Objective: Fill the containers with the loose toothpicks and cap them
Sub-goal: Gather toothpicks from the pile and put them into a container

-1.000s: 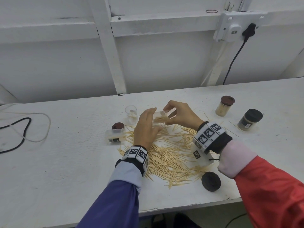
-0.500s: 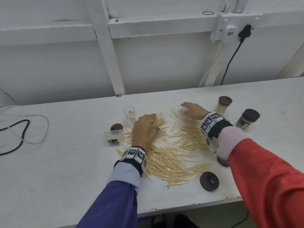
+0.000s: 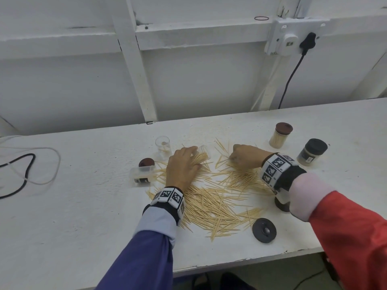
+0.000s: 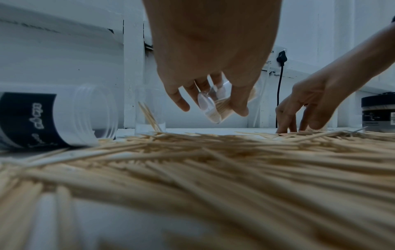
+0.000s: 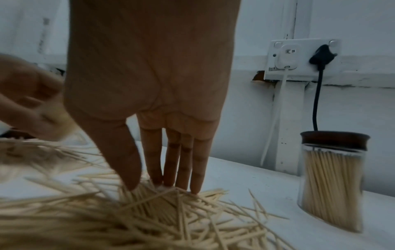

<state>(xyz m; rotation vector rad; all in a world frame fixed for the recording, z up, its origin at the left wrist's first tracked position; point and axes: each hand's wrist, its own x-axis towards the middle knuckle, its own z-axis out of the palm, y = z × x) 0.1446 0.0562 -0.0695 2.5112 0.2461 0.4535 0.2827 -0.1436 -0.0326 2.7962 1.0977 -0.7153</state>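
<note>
right hand drawn back onto toothpicks, fingers straight, left hand gripping tilted clear container

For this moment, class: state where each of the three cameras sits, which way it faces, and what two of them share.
Head: worn high, facing down at the table; both hands and sleeves show.
Left wrist: low over the toothpicks, facing the wall; left hand holds a clear container.
Right wrist: low, facing the socket; right hand fingers touch toothpicks.
Shared: head and right wrist see the brown-capped container.
</note>
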